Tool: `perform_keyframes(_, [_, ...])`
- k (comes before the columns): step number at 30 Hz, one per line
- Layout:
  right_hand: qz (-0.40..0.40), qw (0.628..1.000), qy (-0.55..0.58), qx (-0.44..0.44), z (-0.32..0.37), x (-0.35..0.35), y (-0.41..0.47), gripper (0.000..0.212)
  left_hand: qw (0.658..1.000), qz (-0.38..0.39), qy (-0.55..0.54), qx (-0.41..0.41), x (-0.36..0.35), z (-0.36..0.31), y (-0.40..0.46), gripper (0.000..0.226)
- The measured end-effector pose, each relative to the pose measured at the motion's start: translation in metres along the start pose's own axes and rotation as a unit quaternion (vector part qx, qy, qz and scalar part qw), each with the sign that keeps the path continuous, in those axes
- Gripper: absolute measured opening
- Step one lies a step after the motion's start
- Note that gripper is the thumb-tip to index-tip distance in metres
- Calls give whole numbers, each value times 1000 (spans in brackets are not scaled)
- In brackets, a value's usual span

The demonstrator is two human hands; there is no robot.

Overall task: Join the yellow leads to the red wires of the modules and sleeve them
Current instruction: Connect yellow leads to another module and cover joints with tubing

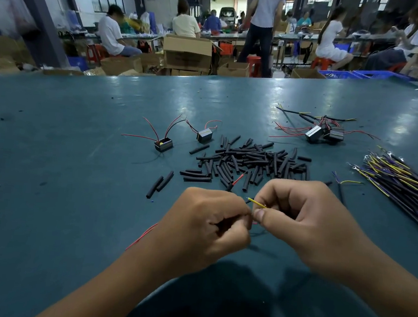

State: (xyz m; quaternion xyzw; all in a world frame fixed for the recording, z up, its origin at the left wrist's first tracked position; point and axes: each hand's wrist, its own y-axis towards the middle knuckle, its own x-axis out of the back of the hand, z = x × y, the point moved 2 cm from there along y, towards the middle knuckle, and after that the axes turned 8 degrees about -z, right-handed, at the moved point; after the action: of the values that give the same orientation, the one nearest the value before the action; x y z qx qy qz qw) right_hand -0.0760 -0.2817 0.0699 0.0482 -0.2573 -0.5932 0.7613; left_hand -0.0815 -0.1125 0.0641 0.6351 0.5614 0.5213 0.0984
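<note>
My left hand (206, 220) and right hand (297, 214) meet knuckle to knuckle low over the teal table (49, 141), both with fingers curled in. My right thumb and forefinger pinch a yellow lead (257, 202), whose bare tip pokes out toward the far left. My left fingers are closed tight on something thin, and a red wire (141, 236) trails out from under that wrist across the table; whether the two ends touch I cannot tell, my fingers hide the spot. Just beyond my hands lies a loose pile of black sleeves (249, 160), a few strays to its left. Farther left stand two small modules (163, 144) with red wires curling up, apart from each other. To the far right sits a tangled cluster of modules (320, 134), and nearer me a bundle of yellow and purple leads (404, 184).
</note>
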Motion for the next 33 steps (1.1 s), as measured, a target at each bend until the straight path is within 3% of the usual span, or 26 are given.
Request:
perform_keyframes(7, [38,968,142,-204,-3,-5,-1,7,974,-7,173,-144,-2,-3,-2,20])
perform_keyframes(10, [55,954,172,-239,-4,-3,-1,9,958,-26,225,-175,-2,-4,-1,25])
perform_keyframes(13, [27,976,141,-165,-2,-1,1,9,971,-16,197,-132,-1,-4,-2,20])
perform_keyframes(15, [9,994,81,-66,1,1,2,11,998,6,62,5,-1,-1,-1,19])
perform_keyframes(16, [-1,998,55,-20,3,3,1,10,991,23,-58,118,-2,1,0,21])
perform_keyframes(17, [-10,999,31,23,4,5,1,8,953,39,-191,234,-4,4,0,22])
perform_keyframes(18, [-20,998,2,63,4,7,1,8,889,60,-304,336,-7,5,0,23])
perform_keyframes(20, [-30,986,-74,145,5,8,-1,6,782,107,-436,433,-11,4,-2,26])
perform_keyframes(22, [-29,963,-152,222,8,8,-1,4,737,162,-489,439,-14,2,-4,31])
perform_keyframes(24, [-31,936,-213,280,9,8,-1,8,720,179,-511,434,-13,1,-5,32])
perform_keyframes(27, [-45,899,-267,343,7,8,-1,10,713,166,-520,441,-11,1,-4,21])
perform_keyframes(30, [-36,886,-284,364,6,9,-1,11,710,165,-520,446,-10,3,-4,19])
perform_keyframes(33, [-26,880,-296,370,5,9,-1,13,732,156,-490,447,-10,4,-3,19])
